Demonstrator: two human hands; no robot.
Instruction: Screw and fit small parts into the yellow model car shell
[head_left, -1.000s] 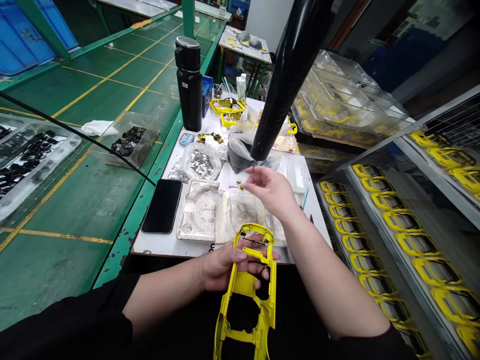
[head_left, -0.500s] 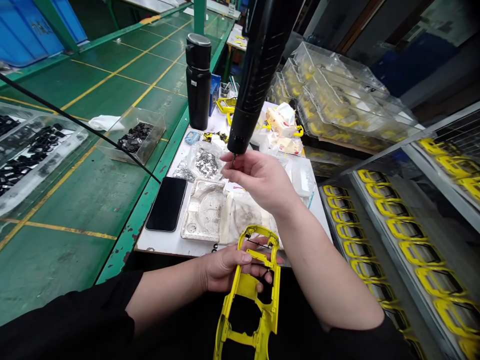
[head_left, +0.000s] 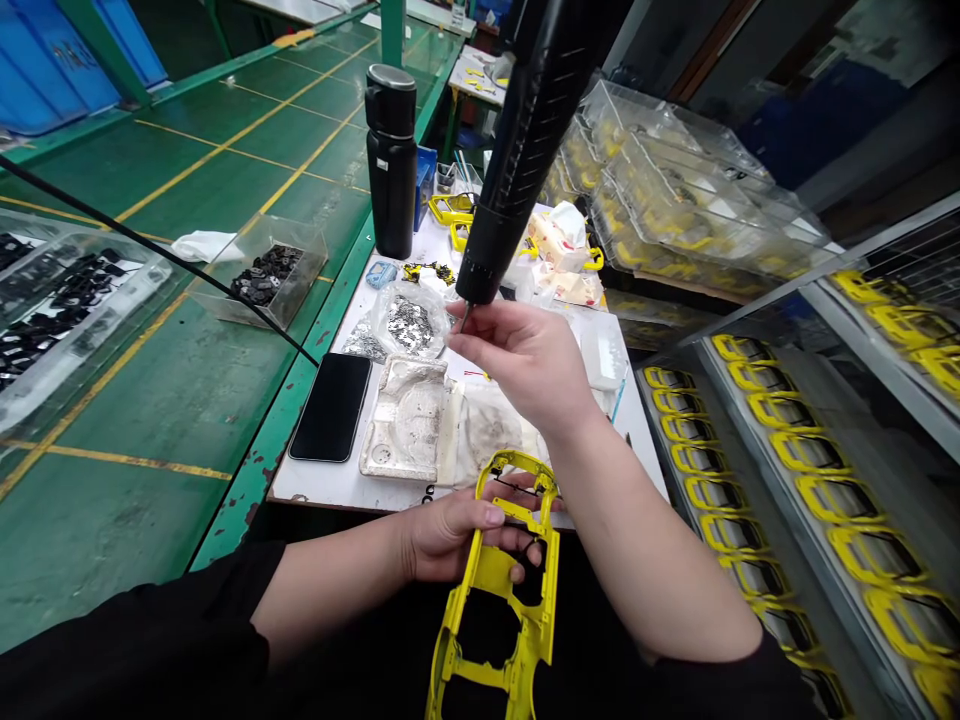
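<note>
Your left hand (head_left: 450, 535) had its grip clamped on a smooth, long, windowed yellow frame (head_left: 496, 570) at the near edge of the white tabletop (head_left: 319, 485). Your right hand (head_left: 532, 360) had fingertips at the thin metal bit (head_left: 466, 316) of a ridged black driver (head_left: 504, 215); whether that grip had closed, I could not tell.

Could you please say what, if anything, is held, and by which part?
The left grip holds the yellow frame near its far end; whether the right grip pinches the driver bit is unclear.
</note>
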